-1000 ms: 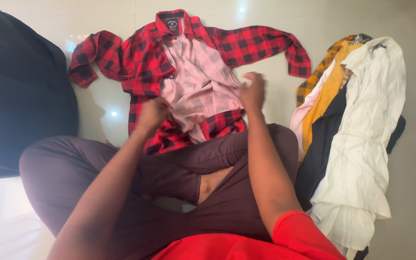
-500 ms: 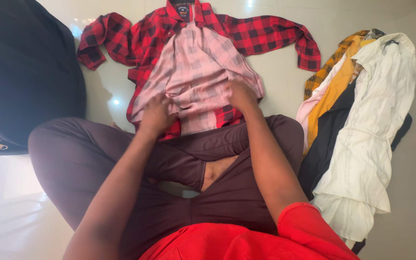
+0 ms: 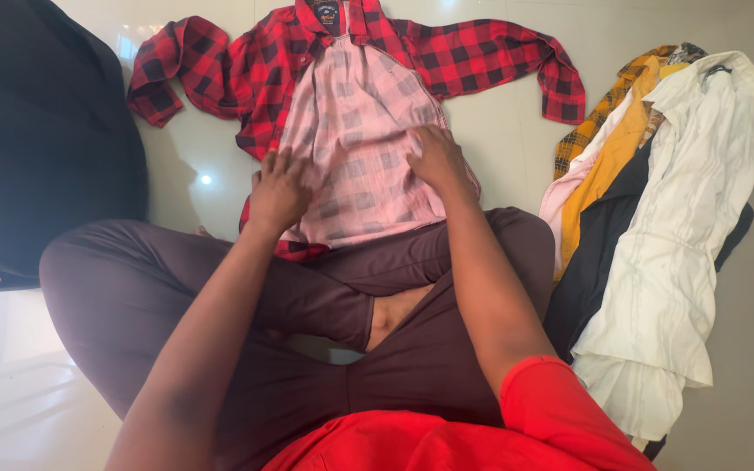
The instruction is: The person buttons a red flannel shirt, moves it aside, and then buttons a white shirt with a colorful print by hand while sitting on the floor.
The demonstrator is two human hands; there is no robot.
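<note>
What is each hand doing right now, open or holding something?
Left hand: open, fingers spread, pressing flat on the red plaid shirt.
Right hand: open, palm down on the same shirt's pale inside face.

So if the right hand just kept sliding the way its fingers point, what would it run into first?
The right hand lies flat on the shirt's pale inside-out panel, fingers pointing up and slightly left. Going on, it would probably cross more of that panel and reach the red checked collar first.

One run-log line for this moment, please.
left hand: flat on red-and-black checked shirt | right hand: flat on its pale inside-out panel | shirt: spread on glossy tiled floor | heap of clothes: beside right leg
</note>
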